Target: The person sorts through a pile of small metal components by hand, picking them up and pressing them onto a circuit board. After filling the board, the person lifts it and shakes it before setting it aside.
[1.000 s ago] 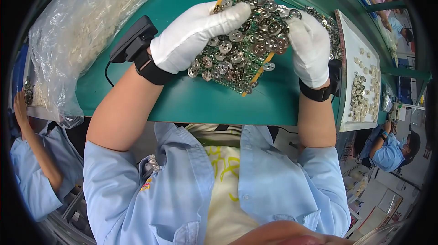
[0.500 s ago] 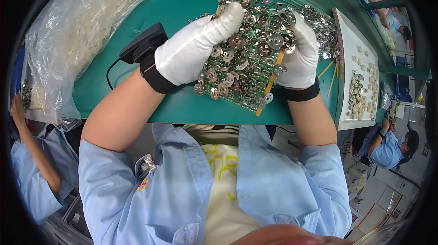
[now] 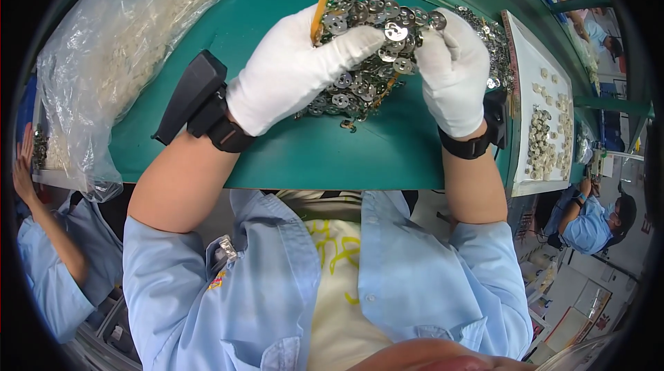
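Observation:
Both my hands wear white gloves and hold a green circuit board panel (image 3: 395, 67) crowded with round, holed metal discs. The panel is tilted, so its discs cover most of the board, and a yellow strip shows at its upper left edge. My left hand (image 3: 283, 70) is closed around the left side, its thumb stretched across the discs. My right hand (image 3: 455, 70) has its fingers bent at the upper right edge, by a metal disc (image 3: 436, 20); its grip is partly hidden. More discs lie in a pile (image 3: 494, 53) behind my right hand.
A clear plastic bag (image 3: 117, 53) of small whitish parts lies on the green table (image 3: 311, 163) at left. At right, a white tray (image 3: 519, 136) holds small pale and metallic pieces. A person's hand (image 3: 26, 163) is at the far left; another person (image 3: 588, 226) works at far right.
The panel has tilted and moved up, so its green face is now mostly hidden. My left hand has turned with it. My right hand has come round with its fingers bent at the upper right edge.

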Available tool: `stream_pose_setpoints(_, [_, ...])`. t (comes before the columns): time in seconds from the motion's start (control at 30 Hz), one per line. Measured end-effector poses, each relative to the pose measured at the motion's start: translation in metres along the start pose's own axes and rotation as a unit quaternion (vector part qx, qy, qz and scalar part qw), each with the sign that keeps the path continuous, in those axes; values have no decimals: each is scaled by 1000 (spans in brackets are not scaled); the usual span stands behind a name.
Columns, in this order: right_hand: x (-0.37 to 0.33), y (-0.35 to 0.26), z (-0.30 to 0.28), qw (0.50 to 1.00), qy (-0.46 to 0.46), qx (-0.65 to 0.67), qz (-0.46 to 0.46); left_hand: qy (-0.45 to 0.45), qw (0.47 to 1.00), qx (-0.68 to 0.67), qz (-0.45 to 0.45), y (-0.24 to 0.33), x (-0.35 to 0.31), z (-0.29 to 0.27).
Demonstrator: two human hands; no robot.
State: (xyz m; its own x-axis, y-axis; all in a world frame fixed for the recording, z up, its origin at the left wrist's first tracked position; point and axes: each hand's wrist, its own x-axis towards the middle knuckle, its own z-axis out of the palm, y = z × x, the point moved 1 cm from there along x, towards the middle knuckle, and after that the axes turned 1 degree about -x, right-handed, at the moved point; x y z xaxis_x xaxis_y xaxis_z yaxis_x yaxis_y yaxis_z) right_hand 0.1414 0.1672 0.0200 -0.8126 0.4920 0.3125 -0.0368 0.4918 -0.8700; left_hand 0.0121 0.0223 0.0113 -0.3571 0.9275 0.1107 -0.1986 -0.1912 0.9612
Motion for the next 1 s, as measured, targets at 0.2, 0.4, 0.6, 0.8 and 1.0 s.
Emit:
stream_pose_setpoints(0.2, [6, 2, 2, 974, 95, -156, -136, 37, 989, 143, 22, 6, -3, 5])
stream_pose_setpoints(0.4, [10, 1, -6, 999, -12, 36, -18, 27, 996, 76, 27, 12, -2, 0])
stream_pose_setpoints(0.6, [13, 5, -8, 987, -148, 61, 31, -15, 999, 25, -28, 12, 3, -10])
stream_pose_setpoints(0.8, [1, -7, -2, 987, -101, 121, 26, -59, 997, -18, -53, 8, 4, -15])
stream_pose_setpoints(1.0, [-5, 2, -4, 971, -83, 215, 67, -71, 996, -20, -47, 4, 3, -12])
